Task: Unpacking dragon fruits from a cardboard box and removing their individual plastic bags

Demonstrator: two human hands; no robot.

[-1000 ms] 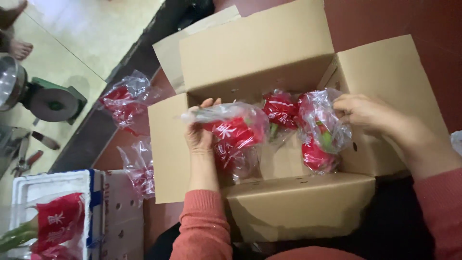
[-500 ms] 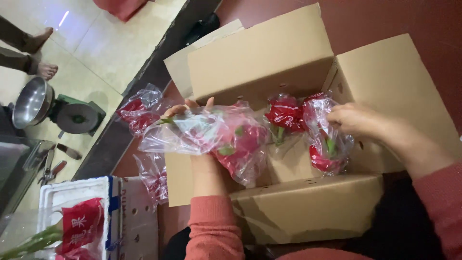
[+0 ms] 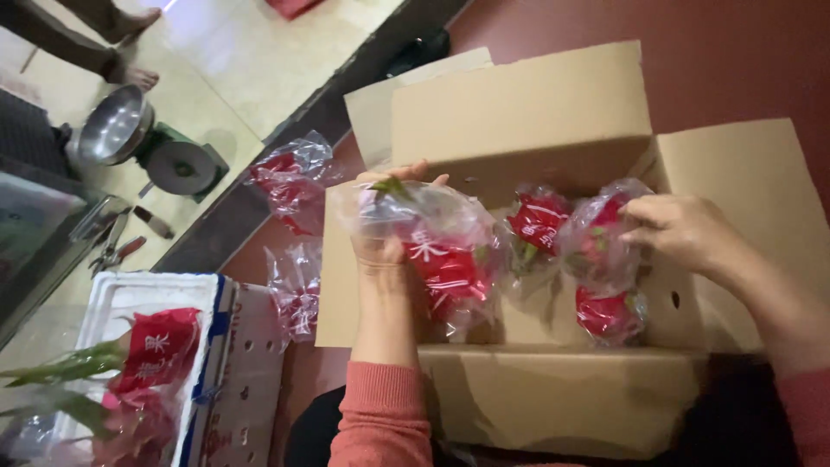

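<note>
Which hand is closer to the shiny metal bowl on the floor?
Left. The left hand holds a bagged red fruit at the box's left side, nearer the metal bowl. The right hand is over the box's far right end.

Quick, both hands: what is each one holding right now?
Left hand: closed on a bagged red fruit.
Right hand: gripping another bagged fruit in the box.

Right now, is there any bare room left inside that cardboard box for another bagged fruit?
Bare floor shows low in the cardboard box, between the left hand's bagged fruit and the lower right bag. The far side is crowded with bags.
</note>
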